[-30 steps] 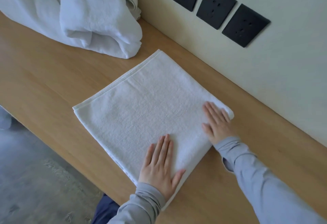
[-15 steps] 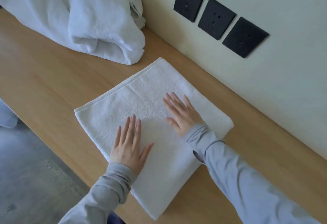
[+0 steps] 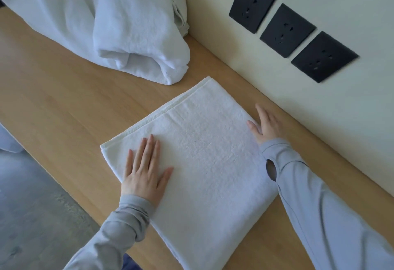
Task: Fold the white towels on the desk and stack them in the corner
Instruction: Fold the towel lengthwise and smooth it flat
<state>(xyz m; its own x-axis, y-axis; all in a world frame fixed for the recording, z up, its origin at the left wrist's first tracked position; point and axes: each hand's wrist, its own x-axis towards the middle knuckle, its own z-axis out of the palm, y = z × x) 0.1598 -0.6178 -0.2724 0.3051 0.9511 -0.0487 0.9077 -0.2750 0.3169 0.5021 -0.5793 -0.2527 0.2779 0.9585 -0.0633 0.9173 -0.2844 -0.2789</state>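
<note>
Where wooden desk (image 3: 64,103) meets wall (image 3: 341,133), black sockets (image 3: 287,30), folded towel (image 3: 209,152)

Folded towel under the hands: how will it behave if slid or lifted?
Probably floppy: the folded towel lies flat in soft layers, so lifted by one edge it'd likely sag open. Likely slides easily on the smooth wooden desk.
</note>
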